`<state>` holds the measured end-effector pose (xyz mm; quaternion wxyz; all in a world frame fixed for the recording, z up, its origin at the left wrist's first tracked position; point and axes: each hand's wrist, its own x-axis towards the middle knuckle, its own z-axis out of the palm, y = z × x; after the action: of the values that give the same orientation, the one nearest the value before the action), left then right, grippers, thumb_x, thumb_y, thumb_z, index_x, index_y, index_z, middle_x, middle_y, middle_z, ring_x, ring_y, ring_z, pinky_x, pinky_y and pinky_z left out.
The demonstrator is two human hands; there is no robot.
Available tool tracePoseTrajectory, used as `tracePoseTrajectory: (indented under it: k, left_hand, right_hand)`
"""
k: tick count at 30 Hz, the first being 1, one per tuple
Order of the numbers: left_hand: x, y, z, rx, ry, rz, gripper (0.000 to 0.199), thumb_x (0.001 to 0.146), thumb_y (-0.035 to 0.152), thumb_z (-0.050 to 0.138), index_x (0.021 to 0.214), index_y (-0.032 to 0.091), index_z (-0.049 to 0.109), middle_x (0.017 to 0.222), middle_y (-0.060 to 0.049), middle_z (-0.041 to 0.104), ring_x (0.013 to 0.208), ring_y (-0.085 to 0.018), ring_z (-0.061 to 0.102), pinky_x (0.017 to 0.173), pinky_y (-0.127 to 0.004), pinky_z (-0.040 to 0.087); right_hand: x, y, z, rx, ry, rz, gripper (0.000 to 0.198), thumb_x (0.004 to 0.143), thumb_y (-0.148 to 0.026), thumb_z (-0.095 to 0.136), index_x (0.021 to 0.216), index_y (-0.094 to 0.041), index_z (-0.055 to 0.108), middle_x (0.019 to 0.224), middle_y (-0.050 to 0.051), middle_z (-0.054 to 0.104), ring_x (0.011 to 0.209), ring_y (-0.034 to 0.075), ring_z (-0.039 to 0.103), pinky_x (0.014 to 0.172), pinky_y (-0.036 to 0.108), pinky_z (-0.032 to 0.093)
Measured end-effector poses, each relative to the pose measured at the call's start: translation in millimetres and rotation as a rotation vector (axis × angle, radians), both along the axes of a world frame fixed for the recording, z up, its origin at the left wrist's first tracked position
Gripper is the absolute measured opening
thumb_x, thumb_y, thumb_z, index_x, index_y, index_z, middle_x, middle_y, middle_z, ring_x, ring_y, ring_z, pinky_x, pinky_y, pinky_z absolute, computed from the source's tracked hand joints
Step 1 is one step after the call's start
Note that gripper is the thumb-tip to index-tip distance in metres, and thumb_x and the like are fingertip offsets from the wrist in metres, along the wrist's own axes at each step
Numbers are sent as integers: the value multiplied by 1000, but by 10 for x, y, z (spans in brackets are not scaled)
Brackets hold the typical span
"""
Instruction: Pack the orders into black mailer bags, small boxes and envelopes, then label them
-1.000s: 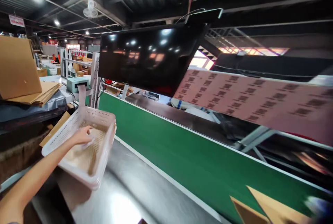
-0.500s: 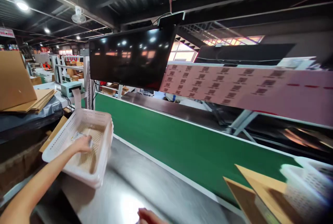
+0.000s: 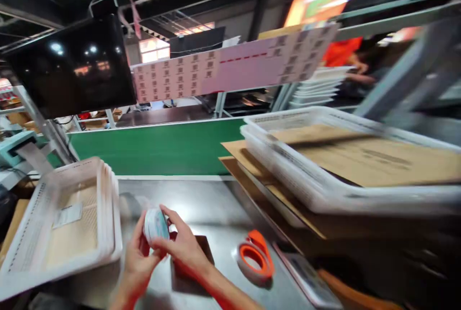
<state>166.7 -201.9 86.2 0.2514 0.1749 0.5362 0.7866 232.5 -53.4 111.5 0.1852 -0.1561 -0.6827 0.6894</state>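
Observation:
Above the steel table (image 3: 223,204), my left hand (image 3: 137,259) and my right hand (image 3: 185,245) both grip a small round white-and-teal object (image 3: 155,223). It looks like a short disc or tin; its exact kind is unclear. Left fingers wrap its near left side, while the right thumb and fingers press on it from the right. Partly covered by my right forearm, a small dark brown box (image 3: 203,247) lies on the table. To the right of it sits an orange tape dispenser (image 3: 256,257) with a roll of tape.
Stacked white plastic baskets (image 3: 108,223) stand at left, a paper slip (image 3: 68,215) in the top one. At right, white trays (image 3: 284,171) rest over cardboard sheets (image 3: 234,149); a flat device (image 3: 306,276) lies below. Behind run a green belt (image 3: 173,149) and a monitor (image 3: 75,70).
The view has swung right. My left hand has left the basket, where a paper slip now lies, and both hands have come together around the round object.

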Motion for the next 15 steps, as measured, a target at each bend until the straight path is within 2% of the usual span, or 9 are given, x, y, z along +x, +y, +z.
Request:
tracePoseTrajectory:
  k: [3,6,9,12,15]
  left_hand:
    - [35,129,-140,23,-104,9,116,50,22,105,156,29,58,155,-17,65,139,-39,65,110,-43,61]
    - [17,131,-138,4,-125,-41,96,46,22,106,137,25,74,144,-16,73,133,-38,70,107,-43,62]
    - [12,148,-97,-41,-97,-134,80,45,26,108,121,22,83,130,-14,80,120,-37,76,102,-43,63]
    - [-23,192,-72,-73,-20,-203,66,46,29,108,108,21,86,112,-10,85,105,-29,78,95,-35,63]
    - [-113,225,-47,-112,-13,-130,47,53,38,106,90,18,85,89,-6,84,80,-19,75,77,-26,60]
  right_hand:
    - [92,106,-149,-200,-38,-92,83,59,-38,93,136,-21,68,120,8,75,105,28,69,94,43,58]
    - [231,129,-283,-376,50,-83,66,63,-51,95,117,-20,73,102,5,77,93,26,70,88,41,57]
    - [340,100,-304,-550,127,-58,68,62,-56,98,114,-21,72,97,4,76,87,23,69,80,35,57]
    - [429,114,-262,-727,168,-40,76,58,-51,102,121,-21,71,95,2,75,81,18,68,74,30,55]
    - [510,211,-250,-755,169,-32,73,59,-49,103,119,-19,74,92,2,75,74,16,66,70,27,54]
